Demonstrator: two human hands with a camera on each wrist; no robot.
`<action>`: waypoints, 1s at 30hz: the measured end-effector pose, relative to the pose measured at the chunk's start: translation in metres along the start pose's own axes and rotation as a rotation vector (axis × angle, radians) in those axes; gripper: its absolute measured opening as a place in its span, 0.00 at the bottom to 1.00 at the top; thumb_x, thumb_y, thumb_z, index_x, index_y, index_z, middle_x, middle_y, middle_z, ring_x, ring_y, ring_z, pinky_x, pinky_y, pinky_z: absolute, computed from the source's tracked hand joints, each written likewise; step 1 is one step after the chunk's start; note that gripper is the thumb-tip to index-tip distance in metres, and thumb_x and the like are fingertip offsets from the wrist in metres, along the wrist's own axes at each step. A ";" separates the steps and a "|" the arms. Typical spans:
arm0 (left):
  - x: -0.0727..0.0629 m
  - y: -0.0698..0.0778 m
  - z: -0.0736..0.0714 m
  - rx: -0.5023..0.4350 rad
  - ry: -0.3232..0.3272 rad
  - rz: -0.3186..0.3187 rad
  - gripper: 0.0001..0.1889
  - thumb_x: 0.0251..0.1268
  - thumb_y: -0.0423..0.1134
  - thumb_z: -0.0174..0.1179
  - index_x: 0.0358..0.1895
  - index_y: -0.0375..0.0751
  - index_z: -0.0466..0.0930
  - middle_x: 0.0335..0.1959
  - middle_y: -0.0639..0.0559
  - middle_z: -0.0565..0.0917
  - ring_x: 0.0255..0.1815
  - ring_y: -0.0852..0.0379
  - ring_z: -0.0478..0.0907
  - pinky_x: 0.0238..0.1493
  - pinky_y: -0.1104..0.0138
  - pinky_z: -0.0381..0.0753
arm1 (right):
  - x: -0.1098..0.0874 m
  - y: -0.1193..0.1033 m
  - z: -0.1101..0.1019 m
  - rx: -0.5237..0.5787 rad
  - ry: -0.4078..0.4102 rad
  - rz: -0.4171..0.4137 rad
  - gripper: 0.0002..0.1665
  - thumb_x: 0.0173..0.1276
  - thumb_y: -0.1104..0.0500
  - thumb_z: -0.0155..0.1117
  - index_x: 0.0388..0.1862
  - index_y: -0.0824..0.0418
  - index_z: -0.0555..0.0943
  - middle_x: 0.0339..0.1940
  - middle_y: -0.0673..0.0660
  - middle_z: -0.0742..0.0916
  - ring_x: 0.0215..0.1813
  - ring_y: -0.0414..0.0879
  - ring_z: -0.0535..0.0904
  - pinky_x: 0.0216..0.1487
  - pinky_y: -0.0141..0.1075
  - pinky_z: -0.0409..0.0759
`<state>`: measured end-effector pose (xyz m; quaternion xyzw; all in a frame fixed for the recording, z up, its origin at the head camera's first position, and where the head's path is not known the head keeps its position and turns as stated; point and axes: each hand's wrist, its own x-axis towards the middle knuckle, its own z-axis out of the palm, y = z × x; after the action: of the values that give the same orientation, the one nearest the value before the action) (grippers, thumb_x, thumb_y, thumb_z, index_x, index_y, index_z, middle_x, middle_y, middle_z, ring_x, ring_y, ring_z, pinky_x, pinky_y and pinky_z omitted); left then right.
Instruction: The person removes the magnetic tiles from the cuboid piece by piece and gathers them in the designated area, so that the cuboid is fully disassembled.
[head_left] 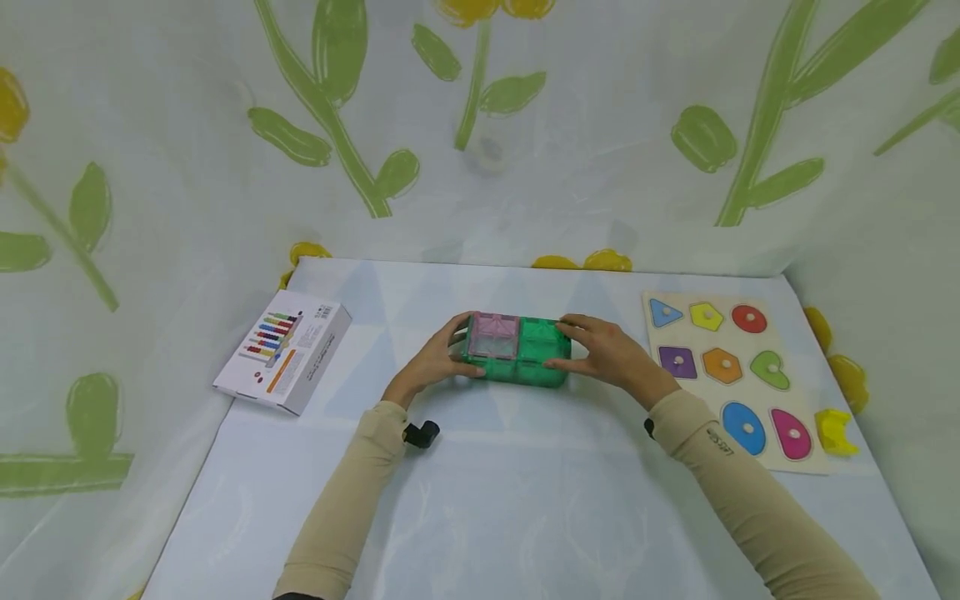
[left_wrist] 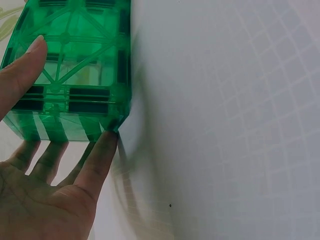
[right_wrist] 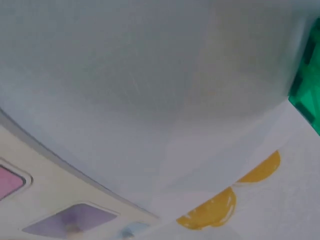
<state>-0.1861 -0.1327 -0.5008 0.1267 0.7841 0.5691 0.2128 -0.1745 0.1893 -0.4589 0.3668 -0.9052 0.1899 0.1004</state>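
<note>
Nearest, tan sleeves (head_left: 337, 500) reached across the pale worktop (head_left: 487, 508). The left hand (head_left: 432, 362) gripped one end of a translucent green block (head_left: 542, 354) at the worktop's middle; the right hand (head_left: 615, 357) gripped the other. A pink square tile (head_left: 495, 336) lay on its top left. Further out, a shape puzzle (head_left: 705, 396) lay right and a white box (head_left: 281, 350) left, before a flower-printed backdrop (head_left: 592, 167).
</note>
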 end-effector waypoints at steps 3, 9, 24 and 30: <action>-0.004 0.002 0.000 -0.002 -0.003 0.002 0.55 0.52 0.32 0.77 0.80 0.55 0.50 0.83 0.47 0.52 0.83 0.38 0.49 0.78 0.44 0.62 | 0.002 0.001 0.000 -0.009 -0.003 -0.035 0.40 0.51 0.44 0.81 0.56 0.69 0.83 0.55 0.65 0.87 0.55 0.59 0.86 0.55 0.48 0.86; -0.002 -0.002 0.001 0.002 0.002 0.010 0.55 0.50 0.32 0.78 0.79 0.58 0.52 0.83 0.48 0.53 0.83 0.39 0.51 0.77 0.44 0.64 | 0.003 0.000 -0.003 -0.037 -0.017 -0.048 0.41 0.50 0.42 0.81 0.55 0.69 0.84 0.54 0.65 0.87 0.53 0.59 0.87 0.53 0.48 0.87; -0.003 -0.002 0.002 0.019 0.004 0.020 0.55 0.51 0.34 0.77 0.80 0.58 0.51 0.83 0.48 0.53 0.83 0.38 0.51 0.79 0.44 0.61 | 0.010 -0.001 -0.011 -0.031 -0.097 -0.032 0.39 0.51 0.41 0.81 0.51 0.68 0.85 0.52 0.62 0.89 0.51 0.56 0.88 0.52 0.47 0.88; -0.003 -0.003 0.003 0.006 -0.001 0.023 0.54 0.52 0.33 0.76 0.80 0.57 0.51 0.83 0.48 0.53 0.83 0.39 0.50 0.80 0.45 0.60 | 0.013 -0.002 -0.016 -0.029 -0.153 -0.002 0.39 0.53 0.39 0.79 0.52 0.67 0.85 0.52 0.62 0.89 0.50 0.57 0.88 0.52 0.48 0.88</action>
<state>-0.1818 -0.1329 -0.5033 0.1366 0.7841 0.5692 0.2063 -0.1818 0.1866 -0.4397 0.3795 -0.9125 0.1481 0.0366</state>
